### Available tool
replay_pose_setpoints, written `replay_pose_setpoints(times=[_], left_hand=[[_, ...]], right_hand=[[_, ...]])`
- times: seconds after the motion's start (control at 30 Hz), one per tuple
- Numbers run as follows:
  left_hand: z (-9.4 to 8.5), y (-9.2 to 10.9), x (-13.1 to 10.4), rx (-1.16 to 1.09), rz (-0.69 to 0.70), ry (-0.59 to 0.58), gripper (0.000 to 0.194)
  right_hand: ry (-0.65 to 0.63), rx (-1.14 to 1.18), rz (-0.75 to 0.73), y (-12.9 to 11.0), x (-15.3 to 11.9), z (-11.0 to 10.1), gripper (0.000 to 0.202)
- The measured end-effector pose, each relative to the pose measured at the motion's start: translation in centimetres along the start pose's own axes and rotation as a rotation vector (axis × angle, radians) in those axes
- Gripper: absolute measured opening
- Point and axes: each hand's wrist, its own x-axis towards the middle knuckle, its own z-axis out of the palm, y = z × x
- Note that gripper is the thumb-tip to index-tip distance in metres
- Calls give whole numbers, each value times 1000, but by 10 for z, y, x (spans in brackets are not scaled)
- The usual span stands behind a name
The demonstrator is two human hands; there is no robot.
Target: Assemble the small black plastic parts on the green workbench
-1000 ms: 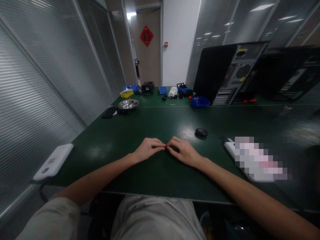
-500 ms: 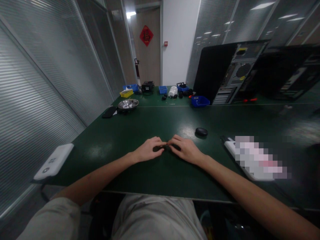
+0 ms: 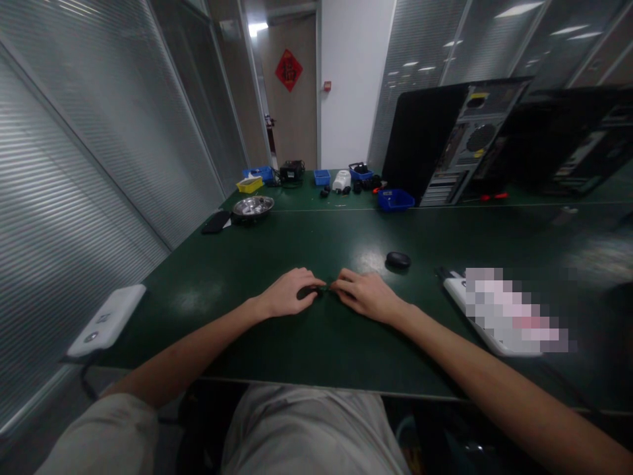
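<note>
Over the dark green table [image 3: 316,349], my left hand [image 3: 294,292] pinches a small black part [image 3: 307,291] between thumb and fingers. My right hand [image 3: 363,293] faces it from the right, its fingers closed together with their tips beside the part's right end. Anything between those right fingertips is too small and dark to make out. Beyond my right hand a rounded black object [image 3: 398,260] lies on the table.
A metal bowl [image 3: 253,207] and a black flat object [image 3: 216,222] stand at the back left. A blue bin [image 3: 395,200] sits before computer towers [image 3: 445,145]. White devices lie at the left [image 3: 107,320] and right [image 3: 477,316].
My left hand has shifted slightly left. My right fingers have closed up, and the dark thing seen under them before no longer shows. A small gap now shows between the hands.
</note>
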Motion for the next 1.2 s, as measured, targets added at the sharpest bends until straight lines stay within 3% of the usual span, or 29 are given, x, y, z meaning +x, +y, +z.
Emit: replay_pose_setpoints(times=[0.23,0.43,0.63,0.73,0.83,1.03,1.1,1.2], left_hand=[[5,8,1,-111,-50,-2,23],[17,15,4,-71,-59,77,21],[19,7,4,2,-67,4,24],[6,-19,-4,35,-106,6,27],[-23,-66,-24,107,-256,29,34],[-109,-176,-108,445,-748,163,37],[-130,-199,-139,548,-925,225,37],[-148,-215,-170,598,-1083,285,37]], right_hand=[[-1,-1,43,2,-1,-2,24],[-3,-26,107,5,0,0,24],[5,20,124,5,0,1,23],[11,33,127,5,-1,1,24],[5,33,126,4,-1,0,24],[12,46,131,3,-2,-3,24],[14,50,134,3,-2,-3,24],[11,51,136,3,-1,-2,24]])
